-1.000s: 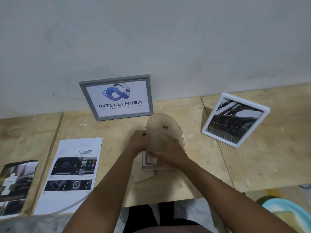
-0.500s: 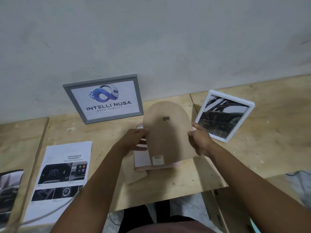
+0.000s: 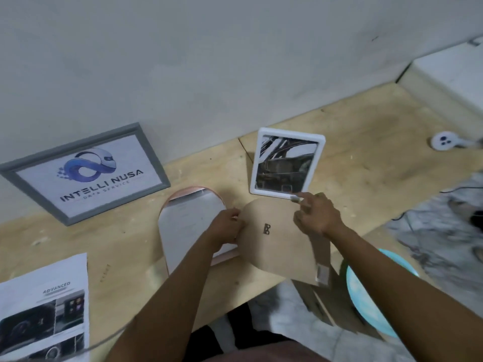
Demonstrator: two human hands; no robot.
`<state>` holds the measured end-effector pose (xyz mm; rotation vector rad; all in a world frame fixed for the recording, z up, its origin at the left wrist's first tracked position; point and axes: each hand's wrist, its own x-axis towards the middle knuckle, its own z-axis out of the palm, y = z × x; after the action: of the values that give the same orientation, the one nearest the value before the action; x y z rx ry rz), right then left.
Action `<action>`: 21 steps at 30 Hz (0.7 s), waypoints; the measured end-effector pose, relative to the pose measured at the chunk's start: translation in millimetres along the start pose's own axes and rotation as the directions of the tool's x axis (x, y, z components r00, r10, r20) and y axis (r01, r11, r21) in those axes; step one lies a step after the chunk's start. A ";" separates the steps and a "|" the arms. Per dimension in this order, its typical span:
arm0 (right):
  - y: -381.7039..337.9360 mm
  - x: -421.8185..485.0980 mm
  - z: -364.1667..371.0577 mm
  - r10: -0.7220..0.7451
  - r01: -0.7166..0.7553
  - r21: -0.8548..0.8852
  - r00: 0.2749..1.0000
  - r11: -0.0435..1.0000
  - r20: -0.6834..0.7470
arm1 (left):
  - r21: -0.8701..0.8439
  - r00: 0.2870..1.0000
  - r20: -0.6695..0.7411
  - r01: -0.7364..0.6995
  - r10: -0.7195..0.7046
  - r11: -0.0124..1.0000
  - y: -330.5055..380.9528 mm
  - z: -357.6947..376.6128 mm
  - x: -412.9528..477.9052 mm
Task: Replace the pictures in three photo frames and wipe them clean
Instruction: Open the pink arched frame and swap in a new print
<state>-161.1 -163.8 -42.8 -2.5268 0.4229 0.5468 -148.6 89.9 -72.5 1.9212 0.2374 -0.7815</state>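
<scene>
Already off its arched frame (image 3: 192, 226): backing board (image 3: 277, 239) pinched between left hand (image 3: 226, 231) and right hand (image 3: 315, 216), overhanging worktop (image 3: 366, 163) edge; could slip, or tip white frame (image 3: 287, 165).

Three frames were in view: a grey one (image 3: 86, 173), a white one (image 3: 287, 166) and an arched one (image 3: 188, 220). There was one backing board (image 3: 274, 239), one printed sheet (image 3: 44, 309), one blue basin (image 3: 376, 291) and two hands.

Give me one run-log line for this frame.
stage: arched frame opened | backing board off, held by left hand and right hand | grey frame, white frame: standing
</scene>
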 end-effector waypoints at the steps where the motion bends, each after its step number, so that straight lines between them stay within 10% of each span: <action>1: 14.7 -5.6 6.4 0.049 -0.048 0.012 0.995 0.999 -0.083 | 0.025 1.000 -0.013 0.000 0.000 1.000 0.5 7.6 5.6; 9: 74.8 -23.7 43.7 0.209 -0.207 0.058 0.977 0.977 -0.036 | 0.149 0.998 -0.057 0.042 -0.034 0.988 9.1 49.5 22.6; 13: 69.5 -22.8 42.3 0.207 -0.208 -0.082 0.978 0.975 -0.020 | 0.492 0.982 -0.185 0.064 0.032 0.868 8.1 58.2 17.6; 21: 45.9 -21.1 41.6 0.190 -0.208 -0.271 0.977 0.940 -0.092 | 0.453 0.772 -0.573 0.019 0.275 0.891 -51.5 -28.7 0.7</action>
<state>-209.8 -174.7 -85.0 -2.7957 0.6745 0.6417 -161.0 139.1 -102.8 2.5637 0.3454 -0.0532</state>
